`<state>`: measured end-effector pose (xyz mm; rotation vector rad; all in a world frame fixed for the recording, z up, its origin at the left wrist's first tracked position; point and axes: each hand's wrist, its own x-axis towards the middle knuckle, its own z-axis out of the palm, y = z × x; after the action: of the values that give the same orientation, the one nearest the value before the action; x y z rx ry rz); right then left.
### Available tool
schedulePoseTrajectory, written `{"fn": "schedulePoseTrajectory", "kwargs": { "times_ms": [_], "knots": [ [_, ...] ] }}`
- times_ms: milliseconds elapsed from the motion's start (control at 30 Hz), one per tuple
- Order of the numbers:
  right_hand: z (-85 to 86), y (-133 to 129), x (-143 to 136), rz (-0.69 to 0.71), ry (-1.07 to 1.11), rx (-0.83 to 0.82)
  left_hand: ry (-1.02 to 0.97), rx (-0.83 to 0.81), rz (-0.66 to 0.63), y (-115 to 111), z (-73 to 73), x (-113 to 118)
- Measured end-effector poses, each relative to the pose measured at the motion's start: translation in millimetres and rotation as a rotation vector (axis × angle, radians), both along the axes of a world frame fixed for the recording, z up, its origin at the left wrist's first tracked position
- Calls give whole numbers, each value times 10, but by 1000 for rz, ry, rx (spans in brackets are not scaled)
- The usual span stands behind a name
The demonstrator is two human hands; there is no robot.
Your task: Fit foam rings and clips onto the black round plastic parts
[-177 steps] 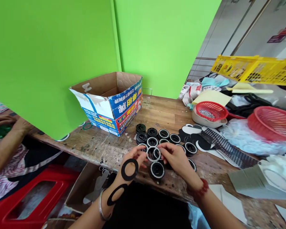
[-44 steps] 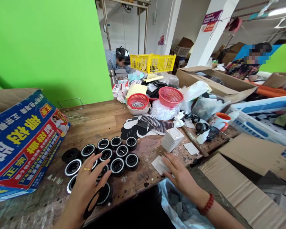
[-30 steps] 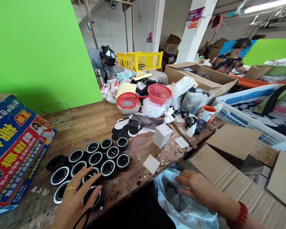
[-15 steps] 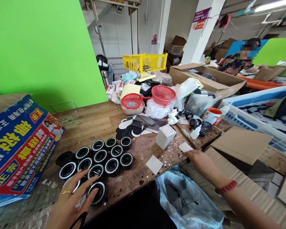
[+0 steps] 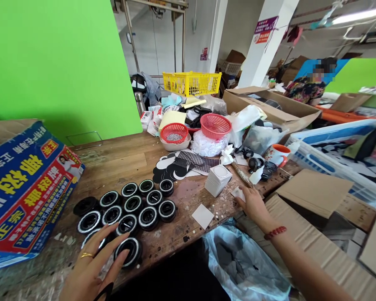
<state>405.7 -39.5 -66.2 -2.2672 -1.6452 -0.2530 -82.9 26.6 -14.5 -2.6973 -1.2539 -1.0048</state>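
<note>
On the left of the bench my left hand (image 5: 95,261) rests with its fingers spread, over the nearest of several round black parts (image 5: 148,218), each with a whitish ring on top. Its thumb touches the front black part (image 5: 128,252). At the bench's right edge, the fingers of my right hand (image 5: 252,203) close on a small white paper square (image 5: 237,192), partly covered by them. Just left of that stands a stack of white square papers (image 5: 217,180), the top one marked with a circle. A single white paper square (image 5: 202,216) lies flat nearer the front edge.
A plastic-lined bin (image 5: 244,263) with paper scraps is below the front edge. Red baskets (image 5: 215,126), black and white cut-outs (image 5: 169,167) and a mug (image 5: 276,154) stand farther back. Left is a printed carton (image 5: 34,196); right, cardboard boxes (image 5: 313,192). A person (image 5: 310,85) is at the back right.
My right hand has moved left and slightly up, its fingers now over the small paper square, which has shifted a little left. My left hand has stayed in place.
</note>
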Motion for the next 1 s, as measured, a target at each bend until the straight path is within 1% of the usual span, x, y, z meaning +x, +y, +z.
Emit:
{"fn": "schedulePoseTrajectory", "kwargs": {
  "times_ms": [33,100,133,233,300,367,467,533,600,667,733,800,833,867,933,1000],
  "knots": [
    [38,-6,-12,-1,11,3,-27,2,10,-13,-10,-8],
    [144,-136,-33,13,49,-23,-42,0,26,-32,-44,-60],
    [206,-245,-39,44,77,-66,-25,-10,28,-37,-64,-101],
    [379,-588,-76,191,126,-253,15,-42,39,-37,-119,-227],
    [442,-690,-179,256,123,-302,7,-52,64,-25,-145,-263],
    [435,-624,-372,324,120,-271,13,-48,43,-13,-155,-234],
    [331,-317,-738,516,129,-259,-9,-27,-12,-26,-127,-84],
    [270,-116,-927,632,131,-289,-65,-7,1,-59,-88,35],
    [269,-18,-1013,719,155,-296,-108,0,18,-94,-54,116],
    [340,-47,-990,788,227,-295,-127,-14,25,-116,-49,132],
    [444,-172,-893,800,327,-319,-131,-42,43,-121,-81,90],
    [512,-326,-779,730,397,-332,-130,-65,60,-114,-138,24],
    [511,-390,-735,681,401,-310,-126,-76,66,-108,-169,-5],
    [484,-434,-706,633,386,-267,-119,-87,72,-101,-195,-26],
    [364,-442,-712,577,329,-165,-102,-98,75,-91,-225,-33],
    [218,-336,-803,559,285,-102,-96,-87,57,-86,-220,1]
  ]
}}
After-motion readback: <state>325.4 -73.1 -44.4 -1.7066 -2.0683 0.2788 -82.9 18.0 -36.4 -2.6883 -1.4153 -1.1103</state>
